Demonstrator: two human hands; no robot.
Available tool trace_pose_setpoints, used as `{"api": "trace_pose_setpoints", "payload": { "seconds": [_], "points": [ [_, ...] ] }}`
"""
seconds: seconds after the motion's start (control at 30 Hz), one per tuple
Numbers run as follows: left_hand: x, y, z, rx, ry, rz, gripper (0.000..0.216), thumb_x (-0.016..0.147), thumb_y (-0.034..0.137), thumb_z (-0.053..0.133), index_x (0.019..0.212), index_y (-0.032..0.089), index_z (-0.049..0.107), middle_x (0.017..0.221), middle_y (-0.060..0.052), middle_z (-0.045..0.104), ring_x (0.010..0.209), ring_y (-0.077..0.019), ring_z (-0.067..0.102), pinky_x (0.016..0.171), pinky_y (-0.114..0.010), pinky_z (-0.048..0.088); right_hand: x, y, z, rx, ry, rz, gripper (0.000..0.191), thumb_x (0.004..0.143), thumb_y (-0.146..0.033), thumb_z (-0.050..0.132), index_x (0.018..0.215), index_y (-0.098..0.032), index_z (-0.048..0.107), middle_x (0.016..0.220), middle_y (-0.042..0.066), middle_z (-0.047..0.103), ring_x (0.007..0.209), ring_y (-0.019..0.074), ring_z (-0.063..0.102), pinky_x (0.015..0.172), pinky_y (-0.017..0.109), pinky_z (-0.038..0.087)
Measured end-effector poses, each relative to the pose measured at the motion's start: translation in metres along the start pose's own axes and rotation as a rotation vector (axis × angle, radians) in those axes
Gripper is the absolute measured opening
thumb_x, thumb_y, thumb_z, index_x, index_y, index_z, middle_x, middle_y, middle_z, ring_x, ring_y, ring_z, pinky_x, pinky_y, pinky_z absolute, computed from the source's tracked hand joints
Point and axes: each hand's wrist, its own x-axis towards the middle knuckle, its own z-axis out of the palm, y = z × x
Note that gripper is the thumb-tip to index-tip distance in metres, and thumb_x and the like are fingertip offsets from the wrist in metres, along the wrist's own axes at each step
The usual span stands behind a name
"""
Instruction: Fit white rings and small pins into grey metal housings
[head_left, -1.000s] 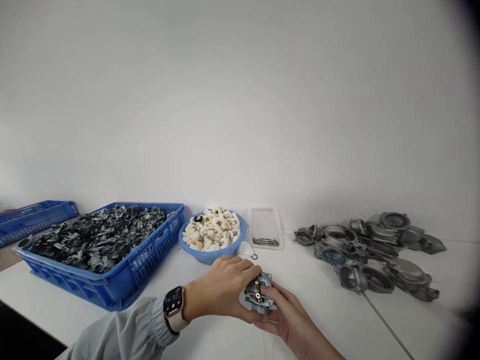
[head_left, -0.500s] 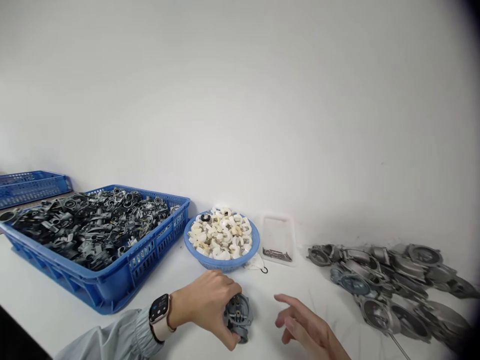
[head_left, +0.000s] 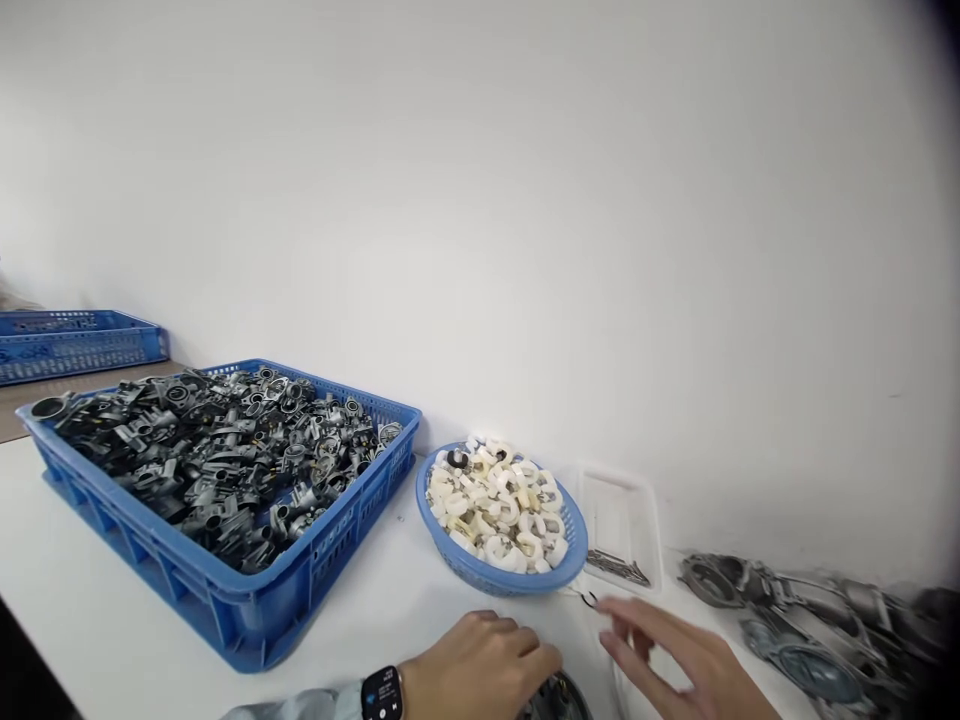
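Note:
My left hand (head_left: pixel 480 665), with a watch (head_left: pixel 382 695) on its wrist, grips a grey metal carburetor body (head_left: pixel 559 698) low in the view. The bottom edge cuts off much of that part. To its right, my right hand (head_left: pixel 679 655) hovers with thumb and fingers apart and nothing visible in them. Its fingertips are near a small black ring (head_left: pixel 589 599) on the table. Just beyond is a blue basin (head_left: pixel 480 572) heaped with white plastic floats (head_left: pixel 506 510). Beside the basin sits a shallow white tray (head_left: pixel 652 530) with thin metal pins (head_left: pixel 619 567) in it.
A large blue crate (head_left: pixel 255 590) full of grey carburetor bodies (head_left: pixel 247 450) takes up the left. Another blue crate (head_left: pixel 82 350) stands farther back. More metal castings (head_left: pixel 802 620) lie piled at the right, near the white wall (head_left: pixel 525 220).
The view has swung left and up, so most things sit farther right and lower. My right hand has moved forward toward the tray. My left hand keeps its grip on the carburetor body.

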Motion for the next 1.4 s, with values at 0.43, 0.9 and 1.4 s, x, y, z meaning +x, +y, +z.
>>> {"api": "trace_pose_setpoints", "payload": {
  "seconds": [0.43,0.9,1.4],
  "points": [
    [0.014,-0.011,0.021,0.174,0.103,0.079,0.029,0.105,0.054,0.062,0.112,0.026,0.064,0.082,-0.002,0.077,0.064,-0.0234,0.075,0.045,-0.033,0.035,0.142,-0.046,0.040,-0.720,-0.185,-0.242,0.040,0.094,-0.003,0.045,0.112,-0.020,0.077,0.122,0.012,0.067,0.107,0.0277,0.067,0.084,0.038,0.057],
    [0.004,0.003,0.008,0.068,0.233,0.063,0.094,0.071,0.106,0.048,0.101,0.019,0.070,0.071,-0.003,0.072,0.059,-0.0239,0.072,0.056,-0.031,0.048,0.147,-0.060,0.034,-0.832,-0.163,-0.162,0.009,0.097,-0.019,0.063,0.092,-0.020,0.070,0.112,0.010,0.071,0.103,0.0286,0.067,0.082,0.038,0.053],
    [-0.004,0.005,-0.018,0.001,0.272,0.035,0.058,0.072,0.077,0.077,0.082,0.020,0.068,0.058,-0.002,0.068,0.048,-0.0235,0.068,0.048,-0.030,0.043,-0.010,-0.053,-0.008,-0.044,-0.149,-0.122,0.028,0.106,-0.049,0.059,0.091,-0.027,0.067,0.124,0.006,0.066,0.111,0.0238,0.067,0.092,0.033,0.056]
  ]
}}
